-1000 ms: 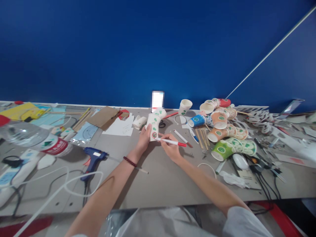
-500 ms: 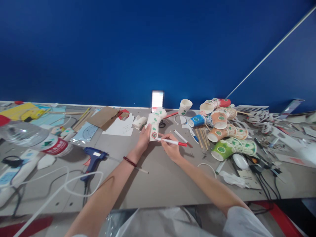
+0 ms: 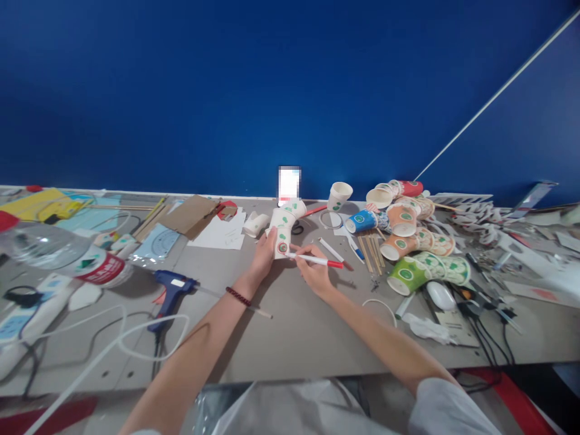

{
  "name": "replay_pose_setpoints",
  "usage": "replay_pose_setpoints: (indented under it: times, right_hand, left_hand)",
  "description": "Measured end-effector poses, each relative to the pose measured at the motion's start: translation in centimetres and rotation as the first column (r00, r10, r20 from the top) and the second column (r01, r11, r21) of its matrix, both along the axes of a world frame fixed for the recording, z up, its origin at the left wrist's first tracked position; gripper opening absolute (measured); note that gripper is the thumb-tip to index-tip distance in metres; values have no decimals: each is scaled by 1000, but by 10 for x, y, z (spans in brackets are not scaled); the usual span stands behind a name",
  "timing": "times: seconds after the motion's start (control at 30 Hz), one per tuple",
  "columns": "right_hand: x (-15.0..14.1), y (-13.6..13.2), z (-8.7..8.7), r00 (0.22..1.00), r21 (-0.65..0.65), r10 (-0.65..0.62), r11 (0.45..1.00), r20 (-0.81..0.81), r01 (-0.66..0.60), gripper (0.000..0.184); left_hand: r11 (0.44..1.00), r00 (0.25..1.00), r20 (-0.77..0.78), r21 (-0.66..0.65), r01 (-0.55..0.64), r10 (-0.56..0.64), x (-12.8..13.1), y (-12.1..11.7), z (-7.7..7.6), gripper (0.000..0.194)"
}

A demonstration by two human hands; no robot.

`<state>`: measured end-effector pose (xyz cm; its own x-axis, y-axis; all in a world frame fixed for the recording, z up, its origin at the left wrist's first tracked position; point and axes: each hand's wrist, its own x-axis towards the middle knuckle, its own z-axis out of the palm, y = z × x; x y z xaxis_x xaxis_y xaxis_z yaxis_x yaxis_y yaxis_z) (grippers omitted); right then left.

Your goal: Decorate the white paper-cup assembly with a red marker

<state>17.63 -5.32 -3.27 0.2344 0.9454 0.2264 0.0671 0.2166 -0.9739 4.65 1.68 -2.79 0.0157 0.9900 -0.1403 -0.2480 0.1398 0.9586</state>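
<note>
My left hand [image 3: 264,254] is closed around the side of a curved string of joined white paper cups [image 3: 283,220] with green prints. A red ring surrounds the round mark on the nearest cup. Pinched in my right hand [image 3: 313,272] is a white marker [image 3: 317,260] with a red end, lying almost level. Its tip meets or nearly meets the cup beside the red ring; the exact contact is too small to tell. Behind the cups, a phone with a bright, blurred screen [image 3: 289,183] leans at the wall. Black scissors [image 3: 297,228] show partly beside the cups.
A blue glue gun [image 3: 171,293], a large plastic bottle [image 3: 67,251] and a power strip [image 3: 31,320] lie left. To the right are joined coloured cups [image 3: 408,275], wooden sticks [image 3: 371,254], a white mouse [image 3: 441,296] and cables. A single white cup [image 3: 339,194] stands near the wall.
Hardly anything differs. Both hands keep their grip and place, and the marker's tip stays at the cup's round mark with at most a very slight shift.
</note>
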Motion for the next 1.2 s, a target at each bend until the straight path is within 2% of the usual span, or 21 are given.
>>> replay_pose_setpoints:
  times: [0.27,0.43,0.6,0.7,0.83,0.97,1.2]
  right_hand:
    - [1,0,-2,1000,-5,18,1000,-1,-18,23]
    - [0,0,-1,1000,-18,12,1000,-4,-12,25]
    - [0,0,0,1000,-7,7,1000,-18,-7,25]
    - [0,0,0,999,3,11,1000,-35,-11,26]
    - [-1,1,0,999,7,9,1000,-43,-9,27]
    - [-2,1,0,998,26,2,1000,-68,0,30]
    - [-2,1,1,996,-17,-13,1000,-83,11,30]
  left_hand:
    - [1000,1000,23,-6,-4,4,1,1,-3,67]
    - [1000,1000,-18,21,-8,8,0,0,-2,66]
    - [1000,999,48,-20,-4,5,1,-1,-1,66]
    - [1000,999,19,-9,-26,26,1,-1,-1,65]
    - [1000,1000,10,-5,2,-2,0,0,-1,70]
    - [1000,999,-17,1,-31,31,0,0,0,70]
    - [999,999,25,-17,-27,28,1,1,-1,69]
